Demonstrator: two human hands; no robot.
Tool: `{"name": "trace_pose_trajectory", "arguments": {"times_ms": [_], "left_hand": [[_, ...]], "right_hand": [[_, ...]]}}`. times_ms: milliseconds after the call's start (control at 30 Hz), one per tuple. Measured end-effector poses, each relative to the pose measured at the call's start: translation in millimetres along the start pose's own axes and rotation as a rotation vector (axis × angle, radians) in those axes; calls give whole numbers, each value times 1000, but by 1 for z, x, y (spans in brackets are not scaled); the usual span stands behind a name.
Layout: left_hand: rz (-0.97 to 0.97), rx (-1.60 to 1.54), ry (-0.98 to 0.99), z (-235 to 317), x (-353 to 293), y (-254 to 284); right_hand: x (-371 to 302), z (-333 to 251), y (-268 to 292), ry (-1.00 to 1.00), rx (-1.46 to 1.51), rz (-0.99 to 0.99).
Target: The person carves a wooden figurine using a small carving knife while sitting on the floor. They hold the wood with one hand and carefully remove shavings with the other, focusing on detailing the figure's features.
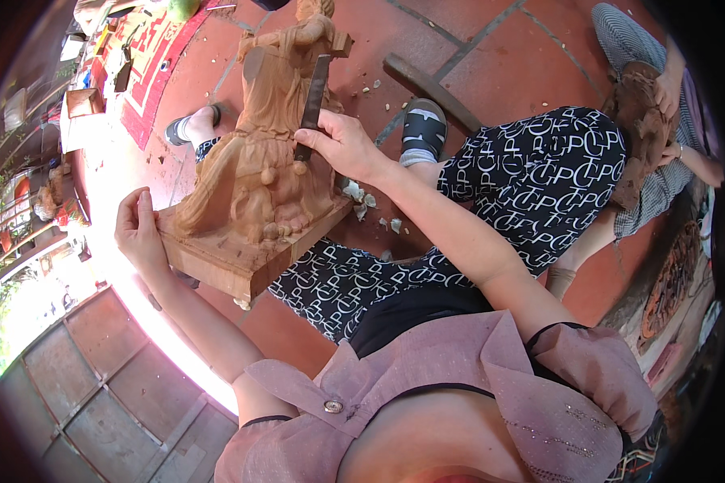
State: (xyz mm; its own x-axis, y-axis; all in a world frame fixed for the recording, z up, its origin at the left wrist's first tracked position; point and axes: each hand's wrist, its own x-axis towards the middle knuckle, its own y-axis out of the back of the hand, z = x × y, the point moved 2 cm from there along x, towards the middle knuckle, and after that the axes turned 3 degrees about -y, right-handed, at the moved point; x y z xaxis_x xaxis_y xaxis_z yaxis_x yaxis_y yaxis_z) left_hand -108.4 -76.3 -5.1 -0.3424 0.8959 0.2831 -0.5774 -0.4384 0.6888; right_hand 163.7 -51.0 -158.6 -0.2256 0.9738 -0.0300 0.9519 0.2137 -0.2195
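Observation:
A carved, light-brown wooden statue (254,173) of a robed figure stands tilted in front of me on its thick square base (217,262). My left hand (142,233) grips the base's left edge, with the fingers partly hidden. In my right hand (342,145) is a dark, flat, file-like bar (314,92), pinched between thumb and fingers near its lower end. The bar lies along the right side of the figure's robe. Carved folds and round knobs show on the lower part, just below my right hand.
A long wooden bar (431,92) lies on the red tiled floor beyond my sandaled foot (424,129). Pale chips (361,201) are scattered about. At right, another person's hands (667,95) hold a dark brown carved piece (638,133). A red patterned mat (157,68) lies far left.

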Motion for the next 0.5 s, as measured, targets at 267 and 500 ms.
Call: {"name": "trace_pose_trajectory", "arguments": {"times_ms": [267, 500], "left_hand": [[-4, -10, 5, 2, -1, 0], [9, -6, -24, 4, 0, -2]], "right_hand": [[-1, -13, -3, 518, -441, 208], [16, -9, 35, 32, 295, 156]]}}
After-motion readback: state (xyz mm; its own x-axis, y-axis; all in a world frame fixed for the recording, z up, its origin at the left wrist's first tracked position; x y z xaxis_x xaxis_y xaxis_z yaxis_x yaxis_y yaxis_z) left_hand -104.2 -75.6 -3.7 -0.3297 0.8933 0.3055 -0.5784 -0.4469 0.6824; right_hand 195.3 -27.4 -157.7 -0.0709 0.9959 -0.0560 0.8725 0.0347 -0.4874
